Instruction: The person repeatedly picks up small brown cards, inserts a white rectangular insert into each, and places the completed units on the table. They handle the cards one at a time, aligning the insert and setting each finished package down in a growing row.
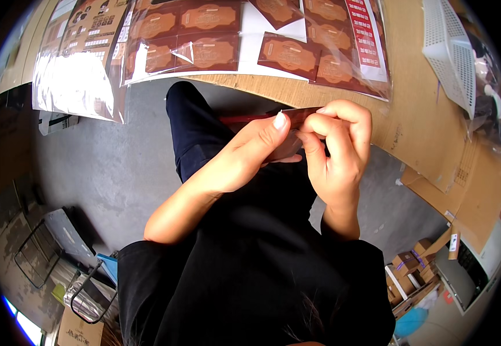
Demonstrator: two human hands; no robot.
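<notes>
A: Where's the card [303, 116]?

B: Between the hands, at about half past one from the middle of the view, by the near edge of the table [400, 118]. It's dark reddish brown, and fingers hide much of it.

A: And the hands?

B: The left hand [247, 153] holds it, thumb on top, fingers beneath. The right hand [343, 153] is narrowed to a pinch at its right end, thumb and forefinger close together, the other fingers curled.

A: What could go wrong?

B: A crease, I'd say. It looks thin, so a hard press from the left thumb while the right pinch pulls might bend it.

A: Could it slip?

B: Possibly. The face looks smooth; if both grips slackened, it could fall to the lap or the floor [112, 155], which shows at nine o'clock.

A: Any trouble on the table?

B: The cards [288, 56] at half past twelve lie askew, some overlapping. A knuckle swung toward twelve might nudge them. At ten, the glossy sheet [74, 86] overhangs the edge, so a snag could drag it off.

A: And the basket [449, 57]?

B: At two o'clock, well apart from the right hand; little risk there.
</notes>
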